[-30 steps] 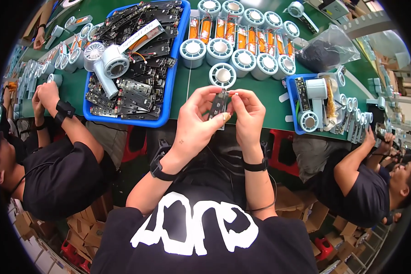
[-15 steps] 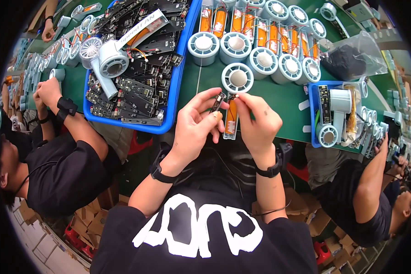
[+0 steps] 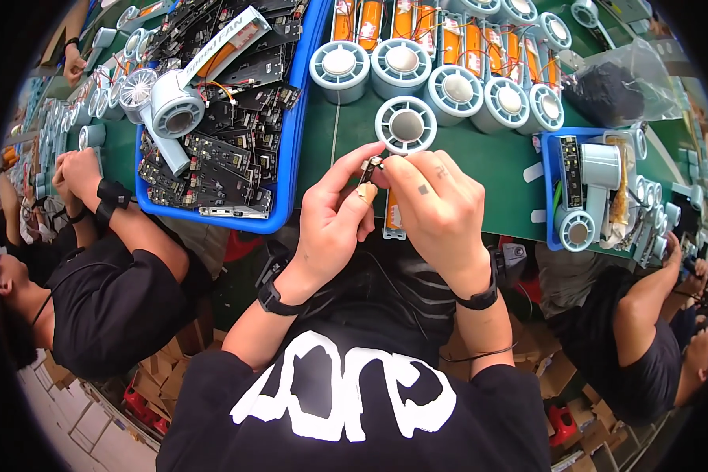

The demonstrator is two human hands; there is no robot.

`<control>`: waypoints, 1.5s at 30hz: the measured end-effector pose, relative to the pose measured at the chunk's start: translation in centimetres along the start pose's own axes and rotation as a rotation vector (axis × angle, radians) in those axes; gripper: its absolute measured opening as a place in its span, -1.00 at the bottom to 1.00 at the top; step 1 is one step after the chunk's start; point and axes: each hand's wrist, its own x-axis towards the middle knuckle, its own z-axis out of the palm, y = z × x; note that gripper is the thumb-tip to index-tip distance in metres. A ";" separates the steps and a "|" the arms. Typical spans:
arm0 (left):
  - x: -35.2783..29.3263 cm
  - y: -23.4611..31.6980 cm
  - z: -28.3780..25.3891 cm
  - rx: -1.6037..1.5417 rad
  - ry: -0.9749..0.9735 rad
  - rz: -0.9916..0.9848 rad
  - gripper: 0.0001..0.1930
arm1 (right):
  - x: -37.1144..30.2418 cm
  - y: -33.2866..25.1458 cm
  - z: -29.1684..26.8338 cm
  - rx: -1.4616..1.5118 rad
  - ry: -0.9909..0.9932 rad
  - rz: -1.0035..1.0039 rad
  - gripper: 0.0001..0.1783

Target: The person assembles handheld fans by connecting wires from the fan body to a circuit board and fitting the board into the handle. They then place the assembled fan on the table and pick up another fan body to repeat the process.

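Note:
Between its thumb and fingers my left hand point(image 3: 326, 224) holds a small dark circuit board point(image 3: 366, 171), tilted upright. My right hand point(image 3: 442, 211) is closed in a pinch against the board's upper end; its fingertips hide what they hold. Right behind the hands lies a light-blue handheld fan point(image 3: 406, 126) with its round head away from me. Its open handle, with an orange battery point(image 3: 394, 211) inside, runs toward me under my fingers and is partly covered by them.
At the left a blue bin point(image 3: 287, 181) holds many circuit boards, with an assembled fan point(image 3: 177, 114) on top. Rows of fans point(image 3: 456, 93) stand ahead. A smaller blue bin point(image 3: 551, 189) and a plastic bag point(image 3: 621, 86) are at the right. Co-workers sit on both sides.
My right hand has moved left and its pinch now meets the upper end of the circuit board. It covers more of the fan's handle. My left hand still holds the board.

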 end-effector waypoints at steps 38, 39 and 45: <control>0.6 0.3 -0.6 0.827 -0.044 0.443 -0.57 | 2.9 2.8 -2.2 -0.013 -0.265 -0.313 -0.71; 0.6 0.4 -0.6 0.820 -0.059 0.430 -0.58 | 3.1 2.9 -2.3 -0.012 -0.301 -0.352 -0.73; 0.9 1.0 -1.0 0.770 -0.140 0.386 -0.64 | 4.7 3.9 -2.9 0.043 -0.462 -0.537 -0.81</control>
